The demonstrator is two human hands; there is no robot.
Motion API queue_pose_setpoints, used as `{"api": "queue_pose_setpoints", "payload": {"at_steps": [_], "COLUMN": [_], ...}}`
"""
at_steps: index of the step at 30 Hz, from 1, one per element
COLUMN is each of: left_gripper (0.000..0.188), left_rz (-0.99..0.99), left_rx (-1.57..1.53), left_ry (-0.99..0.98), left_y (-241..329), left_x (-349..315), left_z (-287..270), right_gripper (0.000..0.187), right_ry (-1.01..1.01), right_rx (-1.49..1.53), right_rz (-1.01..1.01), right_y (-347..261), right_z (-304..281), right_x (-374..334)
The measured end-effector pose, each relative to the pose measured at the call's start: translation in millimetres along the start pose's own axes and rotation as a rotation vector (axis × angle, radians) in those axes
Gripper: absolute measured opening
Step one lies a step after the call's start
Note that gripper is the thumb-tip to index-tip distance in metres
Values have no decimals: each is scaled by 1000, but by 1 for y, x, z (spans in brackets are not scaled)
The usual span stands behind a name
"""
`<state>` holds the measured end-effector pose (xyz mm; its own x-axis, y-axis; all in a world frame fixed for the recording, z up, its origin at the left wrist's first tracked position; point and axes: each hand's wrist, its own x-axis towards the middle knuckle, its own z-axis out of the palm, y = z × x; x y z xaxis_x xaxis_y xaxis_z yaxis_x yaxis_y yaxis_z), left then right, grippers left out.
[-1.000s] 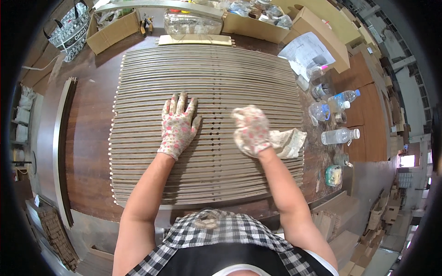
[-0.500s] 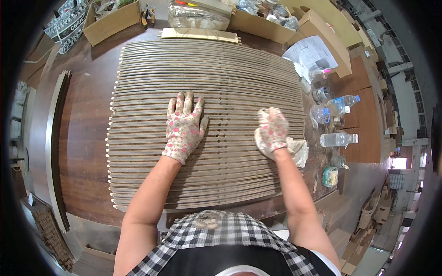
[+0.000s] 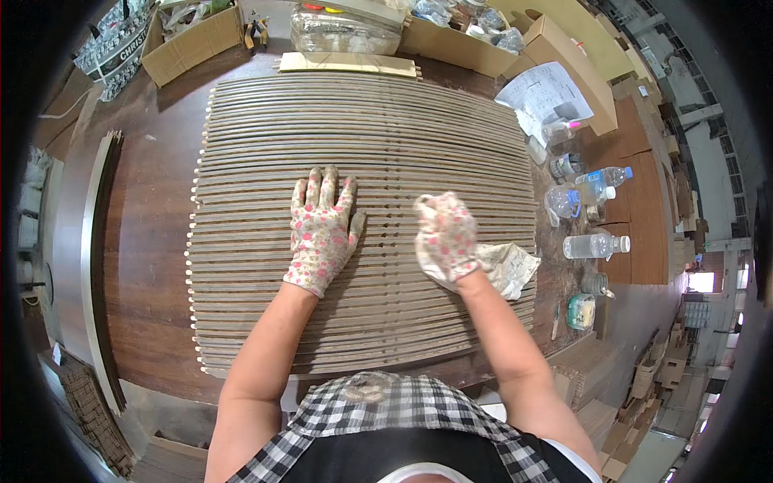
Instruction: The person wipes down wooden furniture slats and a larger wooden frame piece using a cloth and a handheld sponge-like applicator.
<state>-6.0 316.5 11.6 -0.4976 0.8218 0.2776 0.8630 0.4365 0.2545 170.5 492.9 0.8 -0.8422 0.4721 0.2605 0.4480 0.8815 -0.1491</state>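
Many long, thin brown wooden strips (image 3: 274, 322) lie side by side across the table, with pale pegs at their left ends. A column of small dark holes runs down near their middle. Wearing a floral glove with soiled fingers, my left hand (image 3: 320, 237) rests flat on the strips, fingers spread. My right hand (image 3: 448, 237), in a matching glove, is closed on a whitish cloth (image 3: 507, 270) just right of the holes. Part of the cloth trails to the right from under the palm; motion blurs these fingers a little.
Along the right stand clear plastic bottles (image 3: 596, 245) and a green-labelled jar (image 3: 580, 311). A paper sheet (image 3: 547, 92) lies at the far right. Cardboard boxes (image 3: 193, 44) and pliers (image 3: 256, 34) sit at the back. Another long strip (image 3: 98, 258) lies along the left side.
My right hand has slid left with the cloth, towards the column of holes, and more of the cloth shows behind it. My left hand stays in place on the strips.
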Motion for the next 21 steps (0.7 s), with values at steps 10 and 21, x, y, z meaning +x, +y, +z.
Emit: {"api": "queue_pose_setpoints", "payload": {"at_steps": [10, 21], "left_gripper": [55, 54], "left_rz": [3, -2], "left_rx": [-4, 2], "left_ry": [17, -13], "left_y": [5, 7], "left_x": [1, 3], "left_z": [0, -1], "right_gripper": [15, 23], "right_ry": [10, 132], "right_rx": [60, -43], "right_rz": [37, -154], "right_y": [3, -46], "right_z": [-2, -3], "right_x": [-4, 6]}}
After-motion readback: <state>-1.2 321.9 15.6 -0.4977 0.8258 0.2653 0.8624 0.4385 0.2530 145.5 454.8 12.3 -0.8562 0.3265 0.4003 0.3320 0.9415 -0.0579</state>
